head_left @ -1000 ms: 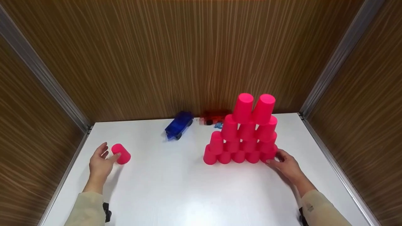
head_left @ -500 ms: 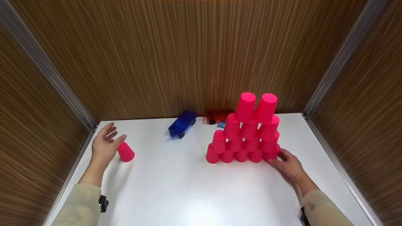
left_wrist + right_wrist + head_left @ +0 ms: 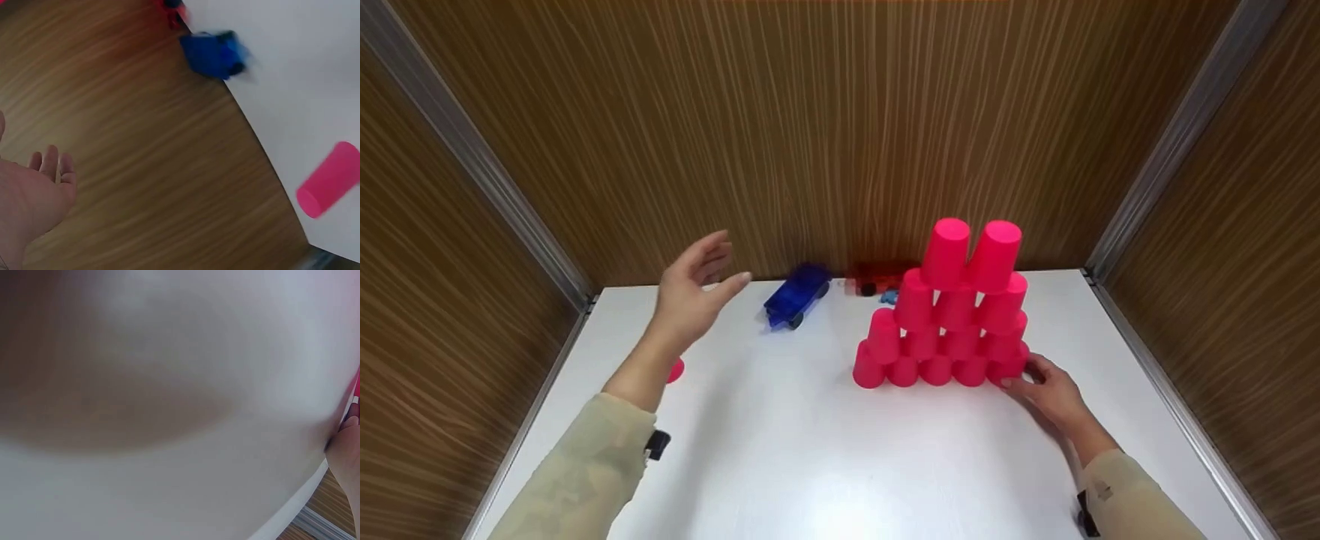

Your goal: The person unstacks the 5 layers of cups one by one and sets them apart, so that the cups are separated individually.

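In the head view my left hand (image 3: pixel 690 300) is raised above the table's left half, empty, with its fingers spread from the thumb. A lone pink cup (image 3: pixel 676 370) behind that forearm is mostly hidden there. The left wrist view shows this pink cup (image 3: pixel 332 177) whole, well apart from my left hand (image 3: pixel 36 199). Upside-down pink cups form a stepped stack (image 3: pixel 937 322) on the right, topped by two cups. At its lower right corner my right hand (image 3: pixel 1054 394) grips the end cup (image 3: pixel 1003 369), thumb in front and fingers behind.
A blue toy car (image 3: pixel 797 295) stands near the back wall (image 3: pixel 825 135). Beside it are a red see-through toy vehicle (image 3: pixel 877 279) and a small light-blue toy (image 3: pixel 889 297), partly behind the stack. Wood-patterned panels enclose the white table (image 3: pixel 810 435).
My left hand has left the lone cup, rising and moving right, empty. My right hand stays at the stack's lower right corner, and the stack looks unchanged.
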{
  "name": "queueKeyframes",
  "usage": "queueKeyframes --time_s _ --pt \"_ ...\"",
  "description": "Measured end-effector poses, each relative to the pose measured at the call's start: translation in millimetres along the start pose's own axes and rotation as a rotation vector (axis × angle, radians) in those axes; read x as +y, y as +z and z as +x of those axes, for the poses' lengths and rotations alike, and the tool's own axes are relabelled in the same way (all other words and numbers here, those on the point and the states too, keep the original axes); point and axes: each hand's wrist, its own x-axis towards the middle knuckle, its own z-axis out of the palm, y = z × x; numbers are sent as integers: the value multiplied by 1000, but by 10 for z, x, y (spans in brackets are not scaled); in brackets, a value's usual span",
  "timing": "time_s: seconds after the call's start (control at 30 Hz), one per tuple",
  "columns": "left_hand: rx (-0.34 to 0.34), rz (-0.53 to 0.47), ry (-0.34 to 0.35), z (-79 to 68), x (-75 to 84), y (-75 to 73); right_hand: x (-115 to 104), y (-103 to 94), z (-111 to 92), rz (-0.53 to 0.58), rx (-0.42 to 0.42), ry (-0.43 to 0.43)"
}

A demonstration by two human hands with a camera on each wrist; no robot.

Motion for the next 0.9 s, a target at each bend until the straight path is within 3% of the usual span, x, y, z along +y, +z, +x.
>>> queueKeyframes --time_s 0.3,0.6,0.9 --pt "-89 -35 85 168 344 552 11 -6 52 17 -16 12" --pt "-188 -28 145 339 657 1264 53 -62 -6 53 -9 67" --pt "-251 -53 188 485 920 1809 56 -94 -29 7 12 -2"
